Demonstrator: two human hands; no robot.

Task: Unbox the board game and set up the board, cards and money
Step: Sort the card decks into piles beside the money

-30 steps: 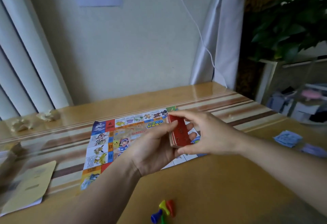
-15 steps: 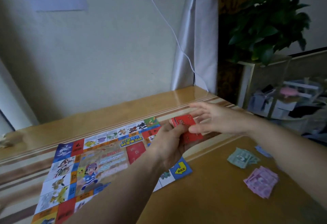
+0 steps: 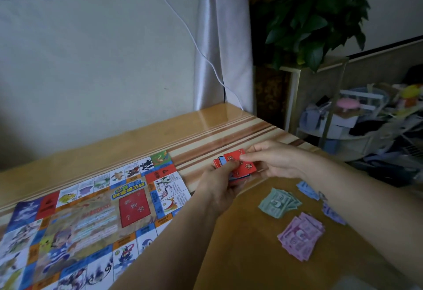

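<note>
A red card deck is gripped in the curled left hand. Its top card, just above the left thumb, is pinched by the right hand.

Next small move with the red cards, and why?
Probably carry the red cards, held by left hand and right hand, over to the red rectangle on the board: same colour and question marks, and money already lies on the table.

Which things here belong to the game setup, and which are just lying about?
Job:
board
red cards, gripped by left hand, top one pinched by right hand
green notes
pink notes
blue notes

Lying about:
plant
curtain
cable
shelf clutter
</note>
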